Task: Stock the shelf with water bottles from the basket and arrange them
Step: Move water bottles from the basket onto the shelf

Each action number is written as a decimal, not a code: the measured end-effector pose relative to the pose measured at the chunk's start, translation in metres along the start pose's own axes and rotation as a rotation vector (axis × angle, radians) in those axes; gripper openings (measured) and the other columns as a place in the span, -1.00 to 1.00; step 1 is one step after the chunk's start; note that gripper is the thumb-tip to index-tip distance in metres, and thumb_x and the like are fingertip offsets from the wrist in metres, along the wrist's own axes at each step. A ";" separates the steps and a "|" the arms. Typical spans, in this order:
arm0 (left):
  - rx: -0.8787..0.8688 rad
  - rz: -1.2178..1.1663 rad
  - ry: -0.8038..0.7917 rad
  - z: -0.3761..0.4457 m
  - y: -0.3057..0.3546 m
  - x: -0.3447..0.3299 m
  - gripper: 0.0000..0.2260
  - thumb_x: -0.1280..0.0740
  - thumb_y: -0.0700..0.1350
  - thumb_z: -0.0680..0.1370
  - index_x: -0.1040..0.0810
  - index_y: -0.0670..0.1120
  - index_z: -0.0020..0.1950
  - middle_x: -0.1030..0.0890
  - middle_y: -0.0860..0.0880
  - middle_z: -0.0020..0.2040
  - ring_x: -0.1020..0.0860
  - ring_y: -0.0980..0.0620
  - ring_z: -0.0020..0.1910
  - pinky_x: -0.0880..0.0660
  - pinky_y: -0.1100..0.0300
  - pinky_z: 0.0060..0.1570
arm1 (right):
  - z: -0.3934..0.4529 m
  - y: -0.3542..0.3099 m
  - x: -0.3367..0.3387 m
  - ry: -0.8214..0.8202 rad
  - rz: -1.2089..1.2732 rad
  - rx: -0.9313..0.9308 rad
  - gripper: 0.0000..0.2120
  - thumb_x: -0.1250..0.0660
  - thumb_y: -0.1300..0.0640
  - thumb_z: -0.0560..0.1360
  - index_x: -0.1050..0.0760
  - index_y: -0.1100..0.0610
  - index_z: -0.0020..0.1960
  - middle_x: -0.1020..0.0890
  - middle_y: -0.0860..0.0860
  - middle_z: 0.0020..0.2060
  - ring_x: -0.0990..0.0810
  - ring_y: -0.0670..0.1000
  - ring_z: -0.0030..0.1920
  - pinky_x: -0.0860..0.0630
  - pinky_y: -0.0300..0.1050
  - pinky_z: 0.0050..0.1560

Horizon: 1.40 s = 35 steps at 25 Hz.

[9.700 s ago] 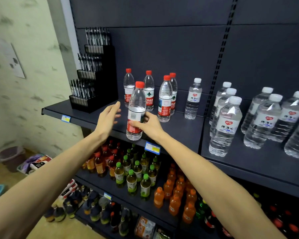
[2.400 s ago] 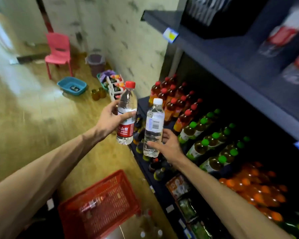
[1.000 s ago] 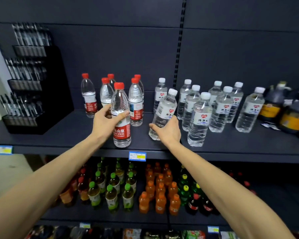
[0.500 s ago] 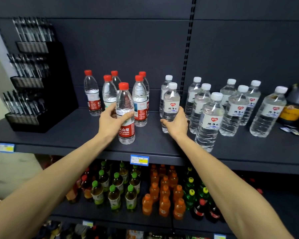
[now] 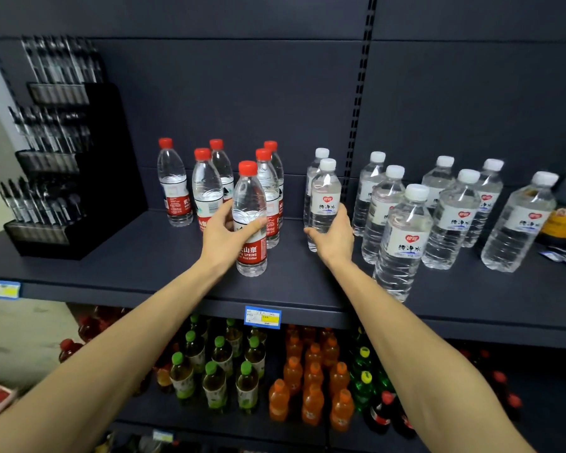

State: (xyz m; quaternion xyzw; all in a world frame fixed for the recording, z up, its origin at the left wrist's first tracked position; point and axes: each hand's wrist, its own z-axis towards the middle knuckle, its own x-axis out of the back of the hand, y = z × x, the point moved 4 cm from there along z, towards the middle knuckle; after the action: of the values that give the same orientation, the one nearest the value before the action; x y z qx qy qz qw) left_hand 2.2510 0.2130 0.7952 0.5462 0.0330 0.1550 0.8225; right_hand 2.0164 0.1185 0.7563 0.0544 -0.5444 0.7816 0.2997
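Both bare arms extended forward, elbows slightly bent. Left hand (image 5: 224, 235) fingers (image 5: 255, 225) wrapped around something upright, thumb on its far side. Right hand (image 5: 334, 235) likewise curled closed, wrist straight.

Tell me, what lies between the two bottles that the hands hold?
Only bare shelf. In the head view, nothing stands between the red-cap bottle in the left hand and the white-cap bottle in the right hand.

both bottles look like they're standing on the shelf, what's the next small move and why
Probably let go with both hands: the left hand grips the red-capped clear plastic bottle upright before its group, and the right hand holds the white-capped clear plastic bottle upright in its row.
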 end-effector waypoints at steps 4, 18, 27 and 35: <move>0.013 0.042 -0.028 0.003 -0.002 0.003 -0.47 -0.60 -0.06 0.44 -0.55 -0.02 0.38 -0.71 0.04 0.19 -0.68 0.07 0.15 -0.62 0.04 0.21 | 0.005 -0.002 -0.004 -0.022 -0.060 -0.010 -0.20 -0.60 0.04 0.38 -0.27 0.11 0.48 -0.51 0.11 0.32 -0.56 0.20 0.28 -0.52 0.09 0.20; 0.130 -0.081 -0.073 -0.027 0.013 0.041 -0.82 -0.34 0.01 0.65 -0.65 0.01 0.19 -0.73 0.07 0.08 -0.67 0.11 0.07 -0.59 0.29 -0.01 | -0.116 -0.091 -0.049 -0.507 0.239 0.230 -0.25 -0.56 -0.16 0.37 -0.35 -0.03 0.47 -0.58 -0.17 0.25 -0.57 -0.14 0.24 -0.51 -0.13 0.28; 0.238 -0.064 -0.134 -0.032 0.007 0.020 -0.73 -0.29 0.14 0.61 -0.67 0.07 0.19 -0.71 0.06 0.18 -0.63 0.06 0.25 -0.47 -0.04 0.40 | -0.114 -0.072 -0.021 -0.352 0.169 0.191 -0.26 -0.57 -0.18 0.33 -0.40 -0.03 0.42 -0.65 -0.14 0.19 -0.62 -0.17 0.12 -0.60 -0.02 0.21; 0.148 0.215 0.015 -0.046 -0.002 0.060 -0.70 -0.32 0.12 0.63 -0.58 0.01 0.28 -0.66 0.11 0.14 -0.62 0.05 0.20 -0.48 0.06 0.35 | -0.118 -0.078 -0.022 -0.358 0.184 0.172 -0.32 -0.58 -0.02 0.42 -0.39 0.03 0.45 -0.64 -0.08 0.22 -0.61 -0.14 0.13 -0.58 -0.06 0.24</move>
State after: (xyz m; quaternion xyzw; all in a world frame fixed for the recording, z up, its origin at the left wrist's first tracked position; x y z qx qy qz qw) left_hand 2.2985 0.2704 0.7824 0.6045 -0.0085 0.2434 0.7584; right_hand 2.1040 0.2317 0.7635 0.1677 -0.5230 0.8270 0.1202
